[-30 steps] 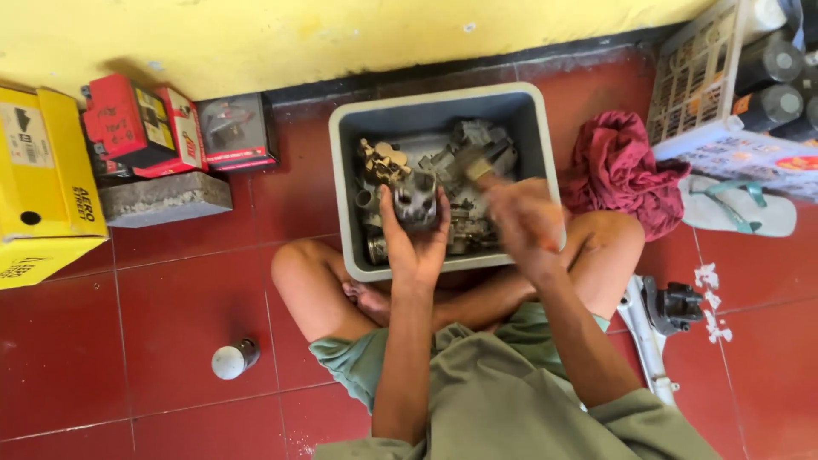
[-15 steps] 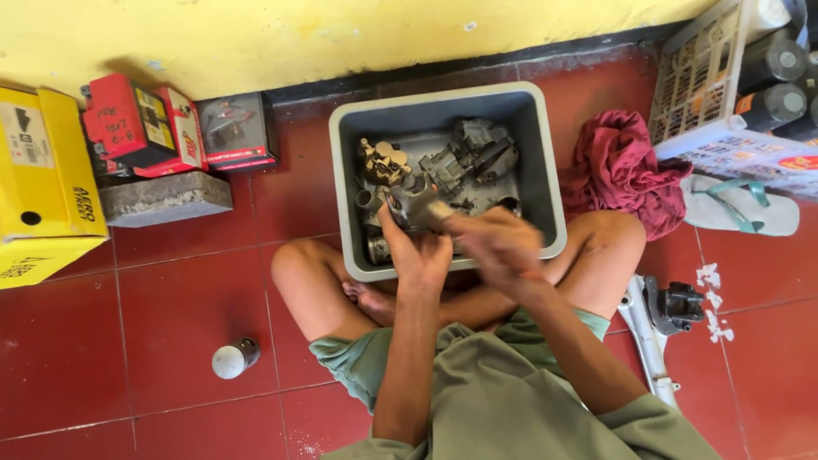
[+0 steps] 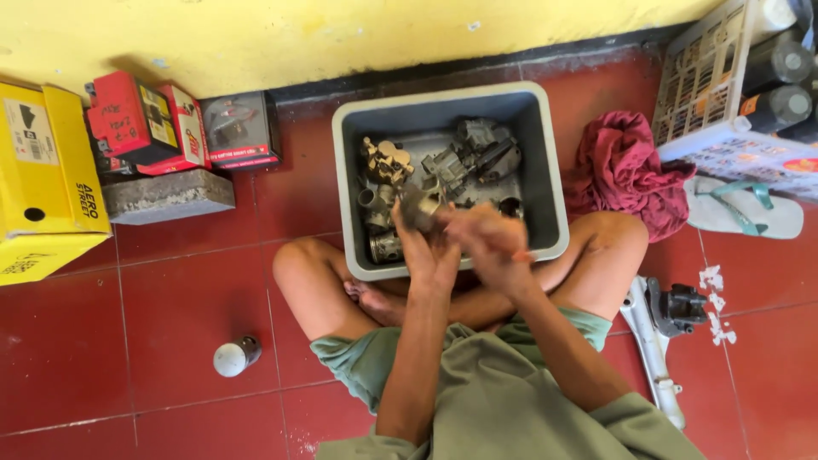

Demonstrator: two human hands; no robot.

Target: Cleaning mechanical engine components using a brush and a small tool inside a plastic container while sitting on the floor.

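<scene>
Sitting cross-legged on the red tile floor here, both hands up over the near edge of the grey tub in the middle of the frame. Left hand is wrapped around a small metal part; right hand is closed and pressed in beside it, blurred, so I can't tell what it pinches. I'd guess that part is heavy for its size, rigid, probably greasy, so hold the chunky body, not the thin bits. One tub, a jumble of parts inside I can't count. Upper left: one yellow box, two red boxes. One red rag, one sandal on the right.
</scene>
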